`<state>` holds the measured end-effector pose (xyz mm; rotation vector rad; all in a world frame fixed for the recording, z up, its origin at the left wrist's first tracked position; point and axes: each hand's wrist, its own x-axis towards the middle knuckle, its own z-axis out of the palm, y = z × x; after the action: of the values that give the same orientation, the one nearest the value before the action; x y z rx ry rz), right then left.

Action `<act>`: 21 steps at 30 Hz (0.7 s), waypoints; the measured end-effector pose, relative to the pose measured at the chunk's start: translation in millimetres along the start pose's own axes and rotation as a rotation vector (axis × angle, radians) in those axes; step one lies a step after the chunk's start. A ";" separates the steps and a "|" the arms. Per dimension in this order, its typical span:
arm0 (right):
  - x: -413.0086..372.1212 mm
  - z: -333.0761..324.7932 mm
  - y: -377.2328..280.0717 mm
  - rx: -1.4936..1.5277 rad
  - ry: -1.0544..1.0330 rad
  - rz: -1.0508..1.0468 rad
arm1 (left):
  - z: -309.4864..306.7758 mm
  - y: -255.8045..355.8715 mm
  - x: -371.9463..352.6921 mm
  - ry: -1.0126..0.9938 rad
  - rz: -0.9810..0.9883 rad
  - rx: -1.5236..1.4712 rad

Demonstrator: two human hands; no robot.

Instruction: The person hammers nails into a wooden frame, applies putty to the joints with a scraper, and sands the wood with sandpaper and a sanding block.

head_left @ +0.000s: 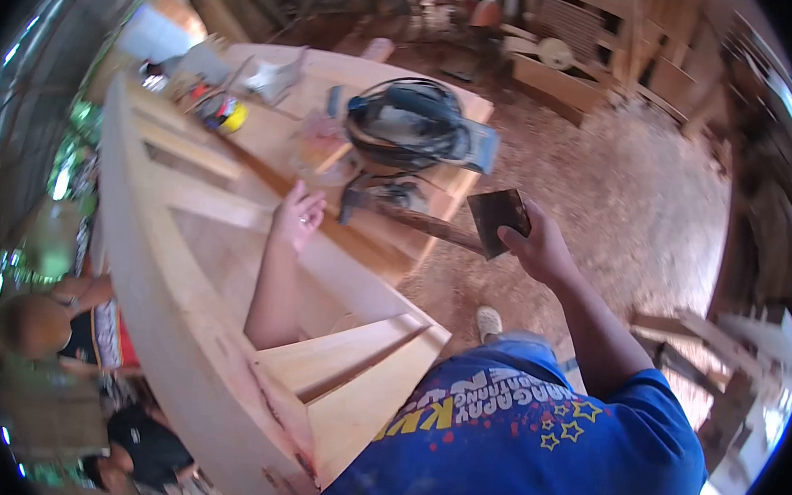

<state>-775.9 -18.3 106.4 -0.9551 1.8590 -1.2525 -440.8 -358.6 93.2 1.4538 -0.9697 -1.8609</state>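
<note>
A dark, flat, roughly square block (499,220) is gripped in my right hand (538,244), with the thumb across its near face. My left hand (298,216) is raised over the pale wooden frame (188,310), its fingers apart and partly curled, holding nothing. Beyond it lies the wooden work surface (397,234). A power tool with a coiled dark cable (406,123) rests there, and a smaller dark tool (386,194) is nearer to me. Beside the tools is a clear plastic bag (320,144).
Yellow-labelled containers (230,113) stand at the surface's far left. Two people, one in a red and black top (110,335) and one in a dark shirt (146,447), are beyond the frame at lower left. Wooden pieces (558,85) lie at the back; more timber (730,376) is at right.
</note>
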 end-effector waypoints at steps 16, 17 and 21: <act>-43.7 -21.3 -37.7 -0.179 0.151 0.024 | 47.0 12.4 63.4 0.080 0.029 -0.285; -41.4 -20.4 -37.2 -0.098 0.147 0.007 | 42.3 15.2 61.4 0.075 0.043 -0.341; -25.3 -9.2 -29.7 0.260 0.079 -0.147 | 21.6 8.4 6.8 -0.026 0.182 -0.549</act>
<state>-765.6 -0.4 140.7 -0.9237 1.6560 -1.5975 -463.3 -364.6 99.4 0.9794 -0.5173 -1.8220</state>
